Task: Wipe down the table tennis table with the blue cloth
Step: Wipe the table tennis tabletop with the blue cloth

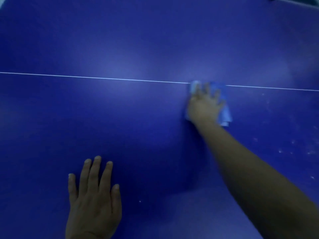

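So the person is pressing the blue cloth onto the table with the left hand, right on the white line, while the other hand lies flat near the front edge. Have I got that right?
Not quite: the head view shows the right hand pressing the blue cloth on the white line. The left hand is the one lying flat on the table, fingers straight, nearer the front.

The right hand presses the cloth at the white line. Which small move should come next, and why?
Probably slide the blue cloth rightward and nearer: pale specks still mark the table there. The right hand already presses the cloth flat; the left hand braces.
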### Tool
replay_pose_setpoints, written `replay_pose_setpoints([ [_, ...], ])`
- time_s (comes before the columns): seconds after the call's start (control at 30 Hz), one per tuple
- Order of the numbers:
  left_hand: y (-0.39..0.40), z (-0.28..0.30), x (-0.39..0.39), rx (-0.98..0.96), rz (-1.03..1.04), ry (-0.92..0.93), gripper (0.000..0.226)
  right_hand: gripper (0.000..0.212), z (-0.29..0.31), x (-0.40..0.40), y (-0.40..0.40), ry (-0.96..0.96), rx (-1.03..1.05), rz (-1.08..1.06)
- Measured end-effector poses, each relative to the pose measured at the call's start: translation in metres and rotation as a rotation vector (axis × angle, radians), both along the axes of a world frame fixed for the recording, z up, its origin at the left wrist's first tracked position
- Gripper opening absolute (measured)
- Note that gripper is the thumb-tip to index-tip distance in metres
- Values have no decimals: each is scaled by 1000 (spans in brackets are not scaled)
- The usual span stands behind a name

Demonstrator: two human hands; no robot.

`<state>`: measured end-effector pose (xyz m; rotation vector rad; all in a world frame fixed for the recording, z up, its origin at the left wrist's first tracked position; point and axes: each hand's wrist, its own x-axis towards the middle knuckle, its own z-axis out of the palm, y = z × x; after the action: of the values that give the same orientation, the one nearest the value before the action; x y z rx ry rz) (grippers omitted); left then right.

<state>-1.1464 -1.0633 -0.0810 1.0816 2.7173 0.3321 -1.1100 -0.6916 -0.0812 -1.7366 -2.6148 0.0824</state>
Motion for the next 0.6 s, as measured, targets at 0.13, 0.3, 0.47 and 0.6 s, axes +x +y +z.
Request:
replay_pose_setpoints([
  [0.13, 2, -2, 0, -3, 33, 19, 64, 56, -3, -38, -26, -51, -36, 572],
  [0.3, 3, -1, -2, 12, 20, 1, 64, 56, 9, 87, 103, -17, -35, -311],
  [0.47, 3, 6, -2, -63, 32, -86, 71, 53, 13, 93, 74, 108, -118, -378],
  [0.6, 6, 11, 1, -29, 56, -114, 72, 56, -5, 38, -45, 14, 1, 365],
])
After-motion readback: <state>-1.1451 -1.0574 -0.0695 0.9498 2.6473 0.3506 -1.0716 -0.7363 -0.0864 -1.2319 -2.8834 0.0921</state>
